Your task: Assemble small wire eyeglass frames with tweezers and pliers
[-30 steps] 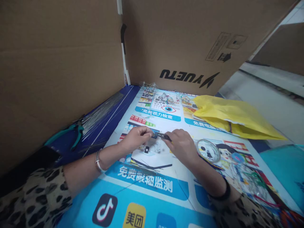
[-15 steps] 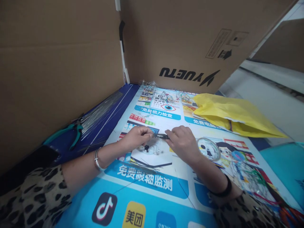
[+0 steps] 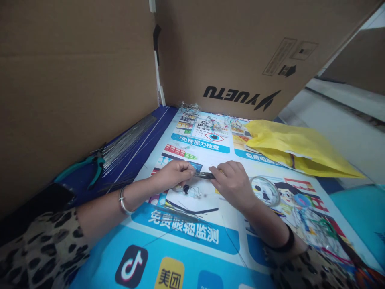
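"Looking down at the worktop, what did you see the left hand (image 3: 178,174) doing?"

"Its thumb and fingertips were pressed together, pinching something too small to make out. Just below them showed a beaded wire piece (image 3: 194,192), with one dark bead; I couldn't tell whether the fingers held it."

"And the right hand (image 3: 233,180)?"

"It was curled around the handles of slim dark pliers (image 3: 205,175). They pointed toward nine o'clock, their tips right at the left fingertips. It was too blurred to tell how the jaws stood."

"What lay around those pliers?"

"Some teal-handled pliers (image 3: 98,171) lay at nine o'clock, and a bundle of thin wires (image 3: 128,140) at ten, on dark blue cloth. A clear coil (image 3: 265,191) was at three, near the right wrist, and tangled coloured strands (image 3: 320,230) spread at four."

"And the yellow bag (image 3: 300,144)?"

"Between two and three o'clock, partly over the printed mat (image 3: 177,245). Toward twelve, behind everything, stood a cardboard panel (image 3: 222,52) with upside-down YUETU lettering."
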Motion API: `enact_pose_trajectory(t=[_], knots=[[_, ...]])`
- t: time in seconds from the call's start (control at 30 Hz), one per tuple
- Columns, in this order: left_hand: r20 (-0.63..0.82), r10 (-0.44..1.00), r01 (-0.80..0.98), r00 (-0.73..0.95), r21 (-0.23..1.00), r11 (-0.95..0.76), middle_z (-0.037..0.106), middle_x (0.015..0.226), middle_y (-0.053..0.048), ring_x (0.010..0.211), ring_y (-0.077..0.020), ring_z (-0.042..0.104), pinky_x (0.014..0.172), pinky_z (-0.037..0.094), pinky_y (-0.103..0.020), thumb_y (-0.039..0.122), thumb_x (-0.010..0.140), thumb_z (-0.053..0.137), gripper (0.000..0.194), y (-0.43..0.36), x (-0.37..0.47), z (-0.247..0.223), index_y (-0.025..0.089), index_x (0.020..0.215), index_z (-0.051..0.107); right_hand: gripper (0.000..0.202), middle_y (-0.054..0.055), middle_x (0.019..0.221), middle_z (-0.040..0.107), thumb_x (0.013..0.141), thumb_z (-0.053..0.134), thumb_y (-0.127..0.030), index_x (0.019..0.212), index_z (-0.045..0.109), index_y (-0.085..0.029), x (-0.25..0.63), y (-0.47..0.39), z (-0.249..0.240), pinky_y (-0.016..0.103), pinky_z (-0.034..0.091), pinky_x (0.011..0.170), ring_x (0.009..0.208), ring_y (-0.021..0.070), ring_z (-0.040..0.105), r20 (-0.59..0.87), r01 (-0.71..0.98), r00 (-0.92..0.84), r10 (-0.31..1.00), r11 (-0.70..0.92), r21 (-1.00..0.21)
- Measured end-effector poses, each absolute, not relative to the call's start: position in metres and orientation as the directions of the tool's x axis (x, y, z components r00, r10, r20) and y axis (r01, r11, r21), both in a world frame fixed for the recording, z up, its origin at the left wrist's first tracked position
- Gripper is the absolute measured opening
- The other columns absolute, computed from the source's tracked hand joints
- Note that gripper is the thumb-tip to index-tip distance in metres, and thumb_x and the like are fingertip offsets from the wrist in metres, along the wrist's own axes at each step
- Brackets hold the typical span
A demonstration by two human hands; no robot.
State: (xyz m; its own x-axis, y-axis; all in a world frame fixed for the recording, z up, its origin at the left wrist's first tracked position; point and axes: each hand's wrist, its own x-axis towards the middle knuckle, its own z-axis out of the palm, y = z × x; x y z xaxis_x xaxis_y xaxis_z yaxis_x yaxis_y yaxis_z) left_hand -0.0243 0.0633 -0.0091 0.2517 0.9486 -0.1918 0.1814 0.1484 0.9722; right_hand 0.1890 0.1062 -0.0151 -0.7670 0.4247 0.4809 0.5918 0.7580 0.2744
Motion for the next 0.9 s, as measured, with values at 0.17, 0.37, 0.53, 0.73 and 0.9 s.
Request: enact_pose_trajectory(t=[0.17,0.37,0.53,0.73,0.9], knots=[[-0.206,0.944,0.184,0.259,0.97,0.161,0.046,0.042,0.007,0.032,-0.0036,0.032,0.037,0.022,-0.017,0.024,0.077,0.049,0.013,0.0635,-0.0239,-0.0067,0.016,0.067,0.05,0.018,0.007,0.078,0.058,0.081,0.056,-0.029,0.092,0.063,-0.017,0.1898,0.1072,-0.0153,0.034,0.028,0.069,0.078,0.0214,0.043,0.457,0.591,-0.776,0.434,0.752,0.29],[-0.208,0.95,0.2,0.235,0.966,0.162,0.047,0.044,0.007,0.034,-0.0034,0.033,0.038,0.023,-0.017,0.026,0.077,0.05,0.012,0.0635,-0.0239,-0.008,0.016,0.07,0.051,0.017,0.007,0.077,0.057,0.081,0.056,-0.029,0.092,0.063,-0.017,0.1905,0.1078,-0.0165,0.034,0.027,0.068,0.077,0.0213,0.043,0.435,0.587,-0.784,0.443,0.756,0.288],[-0.198,0.949,0.186,0.247,0.97,0.154,0.047,0.044,0.006,0.034,-0.0035,0.033,0.038,0.023,-0.017,0.026,0.077,0.05,0.013,0.0639,-0.0243,-0.0087,0.016,0.069,0.052,0.016,0.007,0.075,0.056,0.08,0.057,-0.028,0.089,0.063,-0.017,0.1891,0.1072,-0.0164,0.033,0.028,0.067,0.076,0.0211,0.042,0.423,0.585,-0.788,0.447,0.758,0.29],[-0.215,0.947,0.197,0.237,0.966,0.17,0.046,0.042,0.006,0.034,-0.0038,0.033,0.038,0.023,-0.017,0.027,0.078,0.051,0.015,0.0637,-0.0238,-0.0056,0.015,0.068,0.051,0.014,0.006,0.071,0.054,0.082,0.054,-0.028,0.083,0.063,-0.017,0.1882,0.1066,-0.016,0.033,0.028,0.066,0.073,0.0204,0.042,0.402,0.584,-0.791,0.462,0.766,0.268],[-0.222,0.945,0.197,0.24,0.964,0.177,0.046,0.041,0.006,0.032,-0.0037,0.032,0.037,0.022,-0.017,0.025,0.078,0.05,0.014,0.0635,-0.0243,-0.006,0.016,0.068,0.051,0.017,0.005,0.069,0.054,0.083,0.053,-0.03,0.077,0.062,-0.017,0.1874,0.1053,-0.0166,0.032,0.027,0.064,0.071,0.0192,0.043,0.408,0.58,-0.79,0.458,0.774,0.254]])
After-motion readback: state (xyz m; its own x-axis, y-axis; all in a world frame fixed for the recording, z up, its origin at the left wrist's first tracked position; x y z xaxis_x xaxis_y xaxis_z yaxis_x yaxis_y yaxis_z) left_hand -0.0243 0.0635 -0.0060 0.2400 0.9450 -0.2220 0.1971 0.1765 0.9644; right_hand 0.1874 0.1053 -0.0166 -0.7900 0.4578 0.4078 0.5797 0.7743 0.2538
